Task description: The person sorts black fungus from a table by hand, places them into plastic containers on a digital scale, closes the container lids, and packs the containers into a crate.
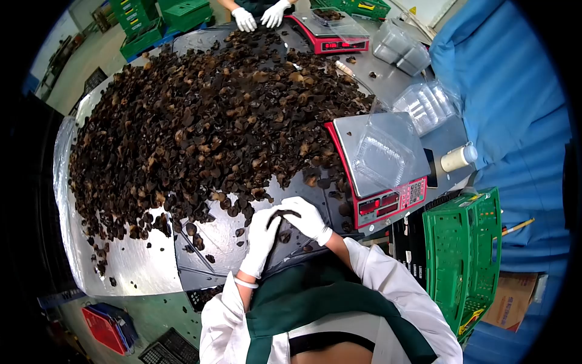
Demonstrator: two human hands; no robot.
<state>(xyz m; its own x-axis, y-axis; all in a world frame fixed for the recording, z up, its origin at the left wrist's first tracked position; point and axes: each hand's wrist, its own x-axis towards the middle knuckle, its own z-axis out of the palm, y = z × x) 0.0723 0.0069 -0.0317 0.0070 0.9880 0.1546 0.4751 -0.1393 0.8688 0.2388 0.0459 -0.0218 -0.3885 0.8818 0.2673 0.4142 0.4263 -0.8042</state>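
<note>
My left hand point(262, 238), in a white glove, is at the near edge of the table with its fingers curled. Touching or almost touching it at the fingertips, my right hand point(305, 219), also gloved, has bent fingers around a small dark piece point(287, 213). Which hand carries that piece is hard to tell. Beyond both hands spreads a large heap of dark brown mushroom-like pieces point(200, 121). To the right stands a red scale point(388, 203) with a clear plastic container point(382, 156) on its metal plate.
Across the table a person's gloved hands point(257, 19) are beside a second red scale point(339, 44). Clear containers point(424, 104), a white bottle point(459, 158) and a dark phone point(431, 168) lie at the right. Green crates point(464, 255) stand below, near a blue curtain point(515, 109).
</note>
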